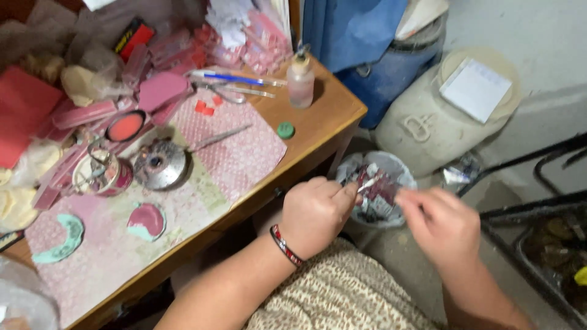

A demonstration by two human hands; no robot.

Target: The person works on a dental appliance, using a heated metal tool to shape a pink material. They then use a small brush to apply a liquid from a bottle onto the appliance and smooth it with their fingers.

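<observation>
My left hand (pixel 315 214) and my right hand (pixel 441 225) are held together over a small waste bin (pixel 405 176) lined with a plastic bag, off the edge of the wooden desk (pixel 318 122). Between their fingertips they pinch a small reddish scrap (pixel 370 181), blurred by motion. My left hand's fingers are curled on its end; my right hand's fingers reach in from the right. A red and black bracelet (pixel 285 245) sits on my left wrist. The bin holds several reddish and silvery scraps.
On the desk lie a patterned pink sheet (pixel 244 153), a round metal tin (pixel 160 163), a small can (pixel 101 174), pink and teal crescent pieces (pixel 145 221), a blue pen (pixel 232 78), a small bottle (pixel 300 79) and a green cap (pixel 285 129). A pale lidded drum (pixel 440 116) stands beyond the bin, and dark metal bars (pixel 532 226) stand to the right.
</observation>
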